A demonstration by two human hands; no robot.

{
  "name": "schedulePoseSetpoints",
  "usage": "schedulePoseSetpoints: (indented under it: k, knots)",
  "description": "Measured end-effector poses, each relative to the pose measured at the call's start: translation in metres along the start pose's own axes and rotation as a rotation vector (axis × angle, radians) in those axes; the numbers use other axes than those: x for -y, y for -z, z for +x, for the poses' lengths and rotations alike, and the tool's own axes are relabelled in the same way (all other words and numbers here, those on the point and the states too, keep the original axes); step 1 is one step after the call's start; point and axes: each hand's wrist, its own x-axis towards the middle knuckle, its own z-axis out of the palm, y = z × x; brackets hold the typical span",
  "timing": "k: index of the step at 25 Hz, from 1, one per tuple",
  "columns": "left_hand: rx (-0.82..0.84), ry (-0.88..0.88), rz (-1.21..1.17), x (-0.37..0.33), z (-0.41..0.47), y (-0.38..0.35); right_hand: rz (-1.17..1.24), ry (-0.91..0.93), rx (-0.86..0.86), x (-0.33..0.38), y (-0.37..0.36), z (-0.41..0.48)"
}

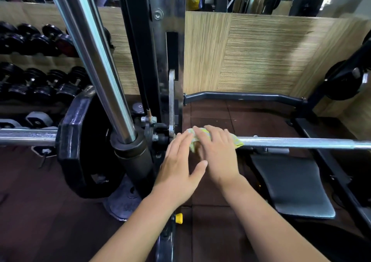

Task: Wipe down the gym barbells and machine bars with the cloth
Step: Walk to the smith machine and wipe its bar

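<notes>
A cloth (192, 143) is pressed onto the bar (301, 143) by the right hand (218, 153), fingers together, and touched by the left hand (178, 167), fingers straight.

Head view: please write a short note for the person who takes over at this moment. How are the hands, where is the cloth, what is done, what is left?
Left hand: open, fingertips touching the yellow-green cloth.
Right hand: lies flat over the cloth, pressing it onto the Smith machine bar.
The cloth is on the bar just right of the machine upright.
Done: the picture does not show how much is wiped.
Left: probably the long stretch of bar to the right, then the other bars.
</notes>
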Motion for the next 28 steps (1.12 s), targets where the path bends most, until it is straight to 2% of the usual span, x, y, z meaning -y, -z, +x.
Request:
schedulePoseSetpoints:
  k: [4, 7, 12, 16, 20, 23, 28]
  knots:
    - [-0.051, 0.035, 0.013, -0.003, -0.007, 0.004, 0.003, 0.103, 0.06, 0.017, -0.009, 0.009]
    - [-0.073, 0.048, 0.044, -0.008, -0.009, 0.001, 0.025, 0.17, 0.076, -0.008, 0.001, 0.01]
    - [-0.058, 0.089, 0.073, -0.014, -0.005, -0.007, 0.013, 0.13, 0.018, -0.068, 0.021, -0.01]
    - [-0.061, 0.073, 0.142, -0.013, -0.003, -0.018, 0.037, 0.059, -0.006, -0.056, 0.019, -0.009]
    - [-0.094, 0.029, 0.185, -0.013, 0.011, -0.034, 0.044, 0.12, 0.026, -0.05, 0.015, -0.007]
    - [-0.08, 0.027, 0.226, -0.015, 0.024, -0.044, 0.036, 0.099, 0.0, -0.085, 0.026, -0.017]
    - [-0.047, 0.009, 0.348, -0.018, 0.041, -0.057, -0.035, -0.031, -0.009, -0.181, 0.055, -0.044]
